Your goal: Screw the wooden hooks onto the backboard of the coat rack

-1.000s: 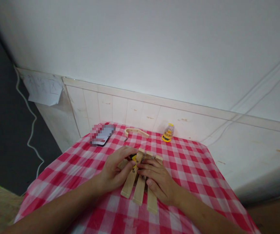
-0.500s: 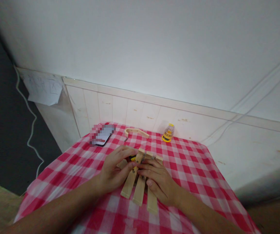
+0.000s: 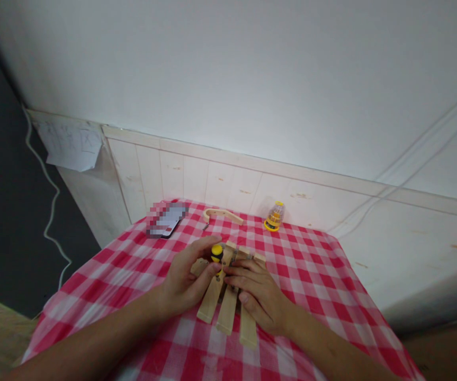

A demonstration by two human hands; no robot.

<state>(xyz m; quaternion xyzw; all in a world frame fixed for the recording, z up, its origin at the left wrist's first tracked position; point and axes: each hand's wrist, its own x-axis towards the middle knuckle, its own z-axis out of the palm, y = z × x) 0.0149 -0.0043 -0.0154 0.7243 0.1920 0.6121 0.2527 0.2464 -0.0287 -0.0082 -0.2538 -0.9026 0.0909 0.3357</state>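
Observation:
My left hand (image 3: 186, 272) has its thumb and fingers around a small yellow-and-black screwdriver (image 3: 217, 253), whose handle stands up over the wood. The tip is hidden. Beneath it lies a piece made of pale wooden slats (image 3: 226, 315), spread like a fan, with small dark screws or holes near the upper end. My right hand (image 3: 258, 291) lies over the right-hand slats and grips them, fingers across the upper part and thumb lower down. A curved wooden piece (image 3: 224, 213) rests farther back on the cloth.
A red-and-white checked cloth (image 3: 303, 275) covers the table. At the back left lies a phone (image 3: 170, 219); at the back right stands a clear, yellow-based cone of bits (image 3: 275, 217). A white panelled wall (image 3: 220, 177) rises behind. A cable (image 3: 53, 206) hangs at left.
The screwdriver handle has come into fuller view between my left thumb and fingers, which have loosened and shifted slightly around it. My right hand and the slats stay put.

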